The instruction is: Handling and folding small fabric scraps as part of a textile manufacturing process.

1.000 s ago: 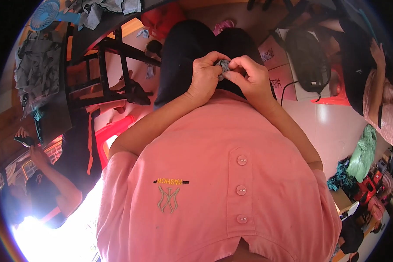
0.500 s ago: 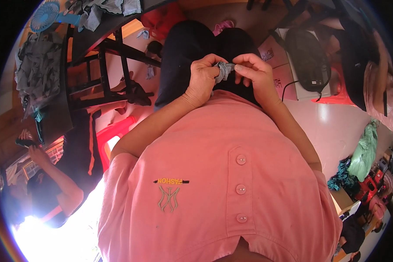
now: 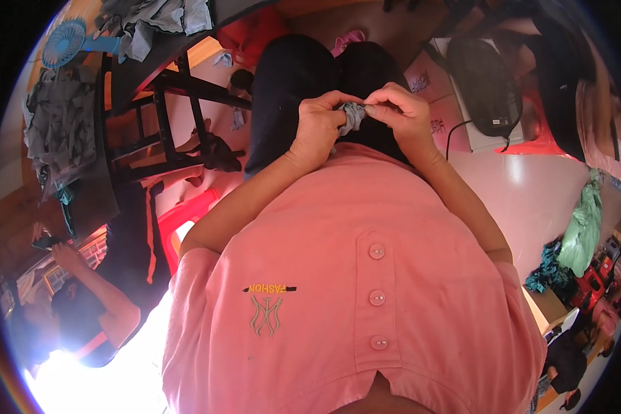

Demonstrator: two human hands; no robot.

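Over my lap I hold a small crumpled piece of grey cloth (image 3: 352,119) between both hands. My left hand (image 3: 317,125) is closed round its bulk, with the fingers curled and part of the cloth hidden. At the cloth's other end my right hand (image 3: 403,116) pinches the edge between thumb and forefinger. The two hands' fingertips are close together above my dark trousers (image 3: 293,86). Whether anything small is inside the pinch is hidden.
On the left stands a dark table with heaped grey cloth pieces (image 3: 62,117) and a blue fan (image 3: 65,44). Another person's arm (image 3: 103,290) shows at lower left. To the right are a black bag (image 3: 486,86) on a box and a green plastic bag (image 3: 582,224).
My right fingers have shifted slightly left and now pinch closer to my left hand. Both hands still hold the cloth. The surroundings have shifted a little in view.
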